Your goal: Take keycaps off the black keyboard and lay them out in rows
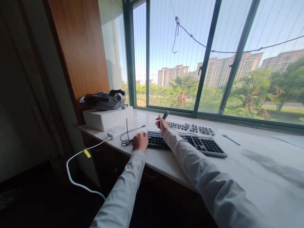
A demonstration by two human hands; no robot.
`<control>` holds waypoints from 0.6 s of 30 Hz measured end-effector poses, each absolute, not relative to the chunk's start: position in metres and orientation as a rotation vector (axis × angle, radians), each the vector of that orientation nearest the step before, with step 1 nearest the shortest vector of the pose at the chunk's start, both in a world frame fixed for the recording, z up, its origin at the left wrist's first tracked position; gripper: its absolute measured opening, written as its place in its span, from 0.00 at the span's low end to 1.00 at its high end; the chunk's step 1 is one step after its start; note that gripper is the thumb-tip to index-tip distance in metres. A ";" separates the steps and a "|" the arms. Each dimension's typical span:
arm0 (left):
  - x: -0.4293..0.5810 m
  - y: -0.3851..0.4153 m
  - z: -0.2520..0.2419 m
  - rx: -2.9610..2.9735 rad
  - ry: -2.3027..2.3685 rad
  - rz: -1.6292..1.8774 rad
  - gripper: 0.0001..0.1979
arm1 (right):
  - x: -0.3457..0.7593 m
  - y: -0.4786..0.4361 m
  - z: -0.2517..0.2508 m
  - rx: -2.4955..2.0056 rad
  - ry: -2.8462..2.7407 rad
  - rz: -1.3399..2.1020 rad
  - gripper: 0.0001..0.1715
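White marble desk (pixel 249 177) carries my black keyboard (pixel 190 142), my left hand (pixel 140 141) curled at its left end, my right hand (pixel 162 125) gripping a dark pen-like tool (pixel 165 115).

Obstacles on the white sill counter (pixel 261 171): black keyboard (pixel 201 144) at centre with a row of loose keycaps (pixel 190 127) just behind it at 12 o'clock; coiled black cable (pixel 128 137), white adapter (pixel 116 132) and white box (pixel 108 117) topped by a dark bundle (pixel 104 99) crowd the 10 o'clock corner. A thin blue pen (pixel 231 139) lies near the keyboard at 2 o'clock. Free room: bare counter from 3 to 5 o'clock; window frame (pixel 206 63) closes off 12 o'clock.
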State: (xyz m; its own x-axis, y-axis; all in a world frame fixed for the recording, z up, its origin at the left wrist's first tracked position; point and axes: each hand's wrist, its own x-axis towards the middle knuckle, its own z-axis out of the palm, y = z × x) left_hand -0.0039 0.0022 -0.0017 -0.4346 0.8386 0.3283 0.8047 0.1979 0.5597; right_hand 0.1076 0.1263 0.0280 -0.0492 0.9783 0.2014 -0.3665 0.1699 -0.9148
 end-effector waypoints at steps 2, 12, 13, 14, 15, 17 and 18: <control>-0.004 0.002 -0.002 1.653 2.396 1.049 0.15 | 0.103 0.115 0.024 -0.695 -0.967 1.410 0.21; -0.004 0.006 -0.005 1.786 2.435 0.910 0.14 | 0.087 0.089 0.018 -0.576 -0.766 1.622 0.17; -0.004 0.006 -0.005 1.785 2.430 0.900 0.14 | 0.084 0.088 0.018 -0.573 -0.761 1.630 0.16; -0.005 0.007 -0.005 1.782 2.425 0.891 0.14 | 0.082 0.089 0.017 -0.577 -0.762 1.635 0.16; -0.005 0.007 -0.005 1.777 2.422 0.884 0.14 | 0.080 0.089 0.016 -0.588 -0.766 1.637 0.16; -0.006 0.007 -0.005 1.778 2.419 0.874 0.14 | 0.076 0.090 0.014 -0.620 -0.770 1.633 0.17; -0.006 0.007 -0.005 1.782 2.422 0.868 0.14 | 0.075 0.091 0.013 -0.634 -0.770 1.627 0.17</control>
State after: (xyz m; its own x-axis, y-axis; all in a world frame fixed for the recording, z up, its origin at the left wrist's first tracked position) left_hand -0.0061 0.0074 -0.0050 -0.3517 0.8845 0.3065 0.8777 0.1978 0.4365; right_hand 0.0746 0.0911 0.0127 -0.1846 0.9828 0.0033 -0.6258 -0.1150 -0.7715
